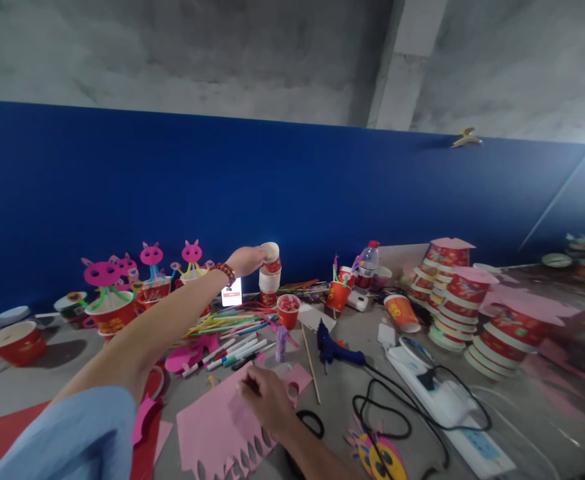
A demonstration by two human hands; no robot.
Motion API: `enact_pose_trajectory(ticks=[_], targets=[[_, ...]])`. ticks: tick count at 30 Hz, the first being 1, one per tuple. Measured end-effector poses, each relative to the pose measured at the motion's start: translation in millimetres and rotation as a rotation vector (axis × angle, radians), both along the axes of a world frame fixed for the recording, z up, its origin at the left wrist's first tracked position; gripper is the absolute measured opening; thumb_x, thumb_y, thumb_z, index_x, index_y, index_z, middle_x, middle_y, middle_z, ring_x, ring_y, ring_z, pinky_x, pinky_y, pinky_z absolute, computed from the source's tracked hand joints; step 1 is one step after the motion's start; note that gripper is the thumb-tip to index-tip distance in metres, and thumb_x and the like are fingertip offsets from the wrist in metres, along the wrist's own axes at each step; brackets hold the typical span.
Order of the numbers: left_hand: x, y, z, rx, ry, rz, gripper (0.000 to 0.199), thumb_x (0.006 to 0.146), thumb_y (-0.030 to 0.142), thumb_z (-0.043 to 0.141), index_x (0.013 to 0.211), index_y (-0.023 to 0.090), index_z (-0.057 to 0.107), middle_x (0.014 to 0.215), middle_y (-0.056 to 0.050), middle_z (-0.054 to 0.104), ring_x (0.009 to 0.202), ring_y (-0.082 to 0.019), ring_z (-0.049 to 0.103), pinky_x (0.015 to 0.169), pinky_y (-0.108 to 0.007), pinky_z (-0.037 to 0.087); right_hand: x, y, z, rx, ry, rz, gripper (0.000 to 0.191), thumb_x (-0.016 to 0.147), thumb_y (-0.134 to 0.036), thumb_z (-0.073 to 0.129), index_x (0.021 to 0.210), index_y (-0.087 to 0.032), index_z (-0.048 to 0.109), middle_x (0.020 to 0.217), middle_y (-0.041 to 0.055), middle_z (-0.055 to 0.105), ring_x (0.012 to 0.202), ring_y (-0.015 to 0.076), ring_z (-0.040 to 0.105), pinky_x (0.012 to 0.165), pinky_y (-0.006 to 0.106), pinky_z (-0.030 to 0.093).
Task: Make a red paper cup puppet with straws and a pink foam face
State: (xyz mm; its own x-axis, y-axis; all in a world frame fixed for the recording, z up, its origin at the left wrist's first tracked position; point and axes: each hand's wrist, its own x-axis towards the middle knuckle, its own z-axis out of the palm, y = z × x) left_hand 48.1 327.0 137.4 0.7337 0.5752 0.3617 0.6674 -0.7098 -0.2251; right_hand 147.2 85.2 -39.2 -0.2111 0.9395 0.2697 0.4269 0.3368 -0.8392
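Observation:
My left hand point(246, 261) reaches to the back of the table and grips the rim of a paper cup point(272, 259), held tilted just over a stack of red and white cups point(269, 283). My right hand point(263, 395) is curled above a pink paper sheet point(212, 417) with cut-out slits along its front edge; whether it holds anything small is hidden. Beside that hand lie a purple glue stick point(281, 343) and several marker pens point(242, 353). Behind it stands a red cup with red bits inside point(288, 311).
Pink paper figures in red cups point(110, 312) stand at the left. A blue glue gun point(340, 352), its black cable, and a white power strip point(442, 400) lie right of centre. Stacked red bowls point(457, 303) fill the right side. A lit phone point(231, 293) leans at the back.

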Motion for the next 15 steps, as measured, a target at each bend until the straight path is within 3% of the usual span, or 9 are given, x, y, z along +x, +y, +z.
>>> enact_pose_trajectory(ticks=[7, 11, 15], targets=[[-8.8, -1.9, 11.3, -0.014, 0.037, 0.025, 0.033, 0.095, 0.033, 0.061, 0.124, 0.017, 0.059, 0.125, -0.010, 0.063, 0.105, -0.024, 0.065, 0.088, -0.045, 0.057, -0.6, -1.3, 0.8, -0.013, 0.004, 0.019, 0.021, 0.078, -0.010, 0.057, 0.063, -0.019, 0.047, 0.061, -0.0057, 0.048, 0.060, 0.0113, 0.047, 0.057, 0.021, 0.028], [-11.6, -5.7, 6.2, 0.005, 0.024, 0.035, 0.031, 0.096, 0.034, 0.060, 0.121, 0.017, 0.061, 0.121, -0.009, 0.064, 0.101, -0.023, 0.066, 0.086, -0.043, 0.057, -0.7, -1.5, 3.1, -0.026, 0.006, 0.021, 0.022, 0.078, -0.011, 0.057, 0.062, -0.020, 0.046, 0.059, -0.0057, 0.046, 0.060, 0.0116, 0.045, 0.057, 0.022, 0.028], [-8.5, -8.5, -0.6, 0.019, 0.031, 0.012, 0.022, 0.099, 0.028, 0.048, 0.105, 0.018, 0.067, 0.108, -0.007, 0.070, 0.094, -0.020, 0.067, 0.079, -0.032, 0.051, 1.0, -1.3, 5.7, -0.038, 0.004, 0.020, 0.019, 0.078, -0.011, 0.057, 0.063, -0.019, 0.049, 0.061, -0.0053, 0.050, 0.061, 0.0116, 0.048, 0.057, 0.021, 0.029]])
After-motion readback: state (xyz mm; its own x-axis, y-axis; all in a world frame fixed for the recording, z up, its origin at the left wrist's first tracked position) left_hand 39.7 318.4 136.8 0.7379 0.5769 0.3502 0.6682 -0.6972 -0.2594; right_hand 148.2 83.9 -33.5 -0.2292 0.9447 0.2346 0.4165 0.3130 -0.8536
